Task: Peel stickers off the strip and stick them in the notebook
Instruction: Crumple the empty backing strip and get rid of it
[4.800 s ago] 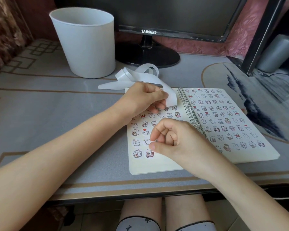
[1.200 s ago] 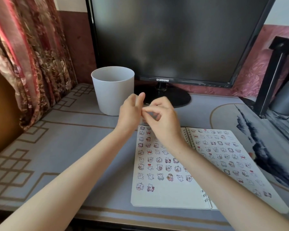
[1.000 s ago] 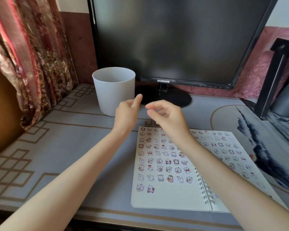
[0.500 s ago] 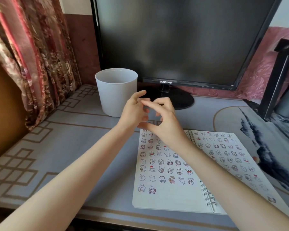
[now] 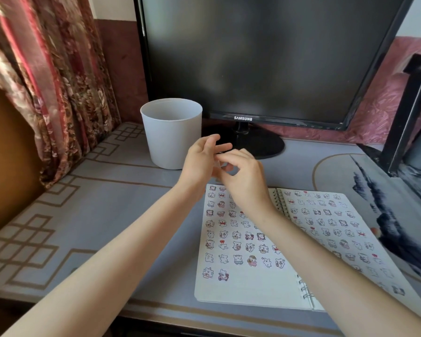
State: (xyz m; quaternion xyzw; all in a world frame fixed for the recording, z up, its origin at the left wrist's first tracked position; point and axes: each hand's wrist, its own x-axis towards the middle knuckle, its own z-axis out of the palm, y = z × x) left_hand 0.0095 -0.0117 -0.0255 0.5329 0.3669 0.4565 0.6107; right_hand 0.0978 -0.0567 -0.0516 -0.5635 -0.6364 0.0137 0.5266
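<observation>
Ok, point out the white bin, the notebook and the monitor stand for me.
white bin (image 5: 168, 139): head view, middle of its front wall.
notebook (image 5: 248, 287): head view, blank bottom of the left page.
monitor stand (image 5: 265, 142): head view, top of its round black base.

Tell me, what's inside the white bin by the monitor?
Only the bare inner wall just below the rim of the white bin shows. Its front wall hides the bottom, so anything lying in there cannot be seen.
</observation>
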